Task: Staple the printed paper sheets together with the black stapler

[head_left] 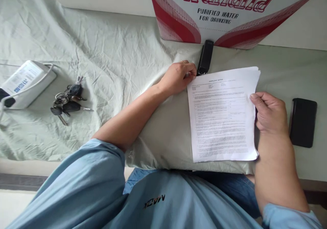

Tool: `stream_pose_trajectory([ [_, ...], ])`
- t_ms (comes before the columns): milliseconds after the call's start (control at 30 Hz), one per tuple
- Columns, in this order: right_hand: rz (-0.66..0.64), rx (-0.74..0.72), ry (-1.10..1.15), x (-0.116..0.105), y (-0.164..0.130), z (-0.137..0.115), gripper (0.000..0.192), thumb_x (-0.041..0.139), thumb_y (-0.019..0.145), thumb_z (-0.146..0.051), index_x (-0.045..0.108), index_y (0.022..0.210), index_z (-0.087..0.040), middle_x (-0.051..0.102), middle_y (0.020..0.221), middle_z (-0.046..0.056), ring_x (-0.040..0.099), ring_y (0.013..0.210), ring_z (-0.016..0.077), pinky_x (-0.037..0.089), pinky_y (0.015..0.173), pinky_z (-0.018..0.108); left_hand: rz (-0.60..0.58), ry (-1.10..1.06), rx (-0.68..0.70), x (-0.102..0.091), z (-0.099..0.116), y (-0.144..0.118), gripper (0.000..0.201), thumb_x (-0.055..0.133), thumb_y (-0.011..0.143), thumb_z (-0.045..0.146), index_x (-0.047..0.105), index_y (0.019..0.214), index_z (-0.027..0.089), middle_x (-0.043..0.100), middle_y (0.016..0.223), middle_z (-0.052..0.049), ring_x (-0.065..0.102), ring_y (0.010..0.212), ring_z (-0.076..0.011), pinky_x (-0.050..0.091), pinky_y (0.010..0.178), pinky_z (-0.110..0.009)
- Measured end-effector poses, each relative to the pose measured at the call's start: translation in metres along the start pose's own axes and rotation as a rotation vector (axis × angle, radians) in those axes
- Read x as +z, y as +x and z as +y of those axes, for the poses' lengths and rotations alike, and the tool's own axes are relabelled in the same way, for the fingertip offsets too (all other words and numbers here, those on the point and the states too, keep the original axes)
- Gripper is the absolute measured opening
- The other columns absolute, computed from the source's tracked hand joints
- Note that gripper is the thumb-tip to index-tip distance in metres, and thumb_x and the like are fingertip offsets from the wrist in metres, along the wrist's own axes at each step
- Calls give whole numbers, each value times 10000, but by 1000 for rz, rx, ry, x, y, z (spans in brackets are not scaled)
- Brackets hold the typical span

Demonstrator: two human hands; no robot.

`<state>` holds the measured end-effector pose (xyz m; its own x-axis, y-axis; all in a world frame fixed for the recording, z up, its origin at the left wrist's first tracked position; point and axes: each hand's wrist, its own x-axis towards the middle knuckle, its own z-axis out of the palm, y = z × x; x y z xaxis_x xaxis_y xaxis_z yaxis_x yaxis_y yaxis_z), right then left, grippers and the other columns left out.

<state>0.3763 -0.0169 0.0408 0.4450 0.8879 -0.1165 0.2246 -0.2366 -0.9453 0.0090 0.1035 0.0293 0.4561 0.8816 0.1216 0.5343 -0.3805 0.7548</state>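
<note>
White sheets (221, 120) right of centre carry rows of fine dark print. The stapler (206, 56) above them is black, as is the flat device (303, 122) far right. The box (217, 28), top right, is white with curved red bands and red and black lettering. The cloth (114, 51) is pale grey-green, the shirt (89, 178) light blue, the keys (68, 99) black and silver.

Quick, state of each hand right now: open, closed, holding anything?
Left hand: curled at the top-left corner of the papers, by the stapler; firm grip can't be told.
Right hand: closed, holding the papers' right edge.
</note>
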Motion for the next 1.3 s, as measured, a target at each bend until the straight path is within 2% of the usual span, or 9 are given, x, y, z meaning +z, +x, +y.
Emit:
stream_pose_trajectory([
  [200,4,2,0,-2,1,2,682,1203,577,-802,873,808,-251,776,722,-7,619,658,161,488,589,307,-45,-43,-37,-3,3,-2,217,723,1095,198,902,1216,205,923,1072,-42,830,981,-198,662,997,-343],
  [333,-2,-7,8,-1,1,3,730,1199,580,-857,873,824,-251,769,725,-13,612,656,156,484,585,307,-80,-24,-7,-2,0,-1,259,694,1099,246,943,1167,216,943,1076,-35,871,1026,-224,679,1049,-370],
  [533,-23,-17,80,2,2,3,749,1229,534,-845,912,868,-255,854,853,-2,727,810,180,620,780,342,-148,-76,23,-4,1,-1,267,703,1099,279,955,1159,216,947,1060,-25,872,1008,-215,671,1009,-361],
  [633,-16,1,69,2,2,1,762,1236,498,-846,880,802,-244,772,771,-26,633,747,144,531,719,311,-165,-131,27,-3,1,-1,233,731,1089,272,948,1156,217,931,1036,-22,856,975,-199,658,973,-353],
  [700,-12,1,35,2,3,-1,787,1216,513,-879,822,739,-236,656,689,-48,521,687,117,427,651,292,-134,-173,-2,0,0,-1,209,755,1074,252,937,1168,207,912,1001,-30,834,933,-195,657,945,-358],
  [767,-18,9,-3,1,4,-3,813,1184,538,-919,784,719,-235,599,662,-51,472,658,116,380,612,292,-91,-215,-55,3,-1,-1,215,776,1051,220,918,1210,200,901,977,-31,816,895,-195,662,913,-361],
  [1033,55,57,-90,7,12,-10,638,1115,582,-754,781,755,-240,563,647,-51,475,638,129,388,573,291,123,-221,-226,12,-3,1,386,813,952,68,772,1296,240,854,910,31,765,839,-165,650,898,-335],
  [1167,100,61,-94,13,15,-13,551,1044,592,-696,784,746,-235,560,649,-42,465,632,124,366,554,287,140,-222,-242,15,-2,3,395,834,950,68,748,1285,257,782,868,59,745,816,-165,654,916,-358],
  [1300,57,31,-153,11,18,-7,524,990,674,-714,759,721,-246,489,607,-54,399,585,114,310,515,284,155,-166,-240,17,-2,7,312,788,923,29,744,1145,245,742,831,53,739,833,-170,651,965,-374],
])
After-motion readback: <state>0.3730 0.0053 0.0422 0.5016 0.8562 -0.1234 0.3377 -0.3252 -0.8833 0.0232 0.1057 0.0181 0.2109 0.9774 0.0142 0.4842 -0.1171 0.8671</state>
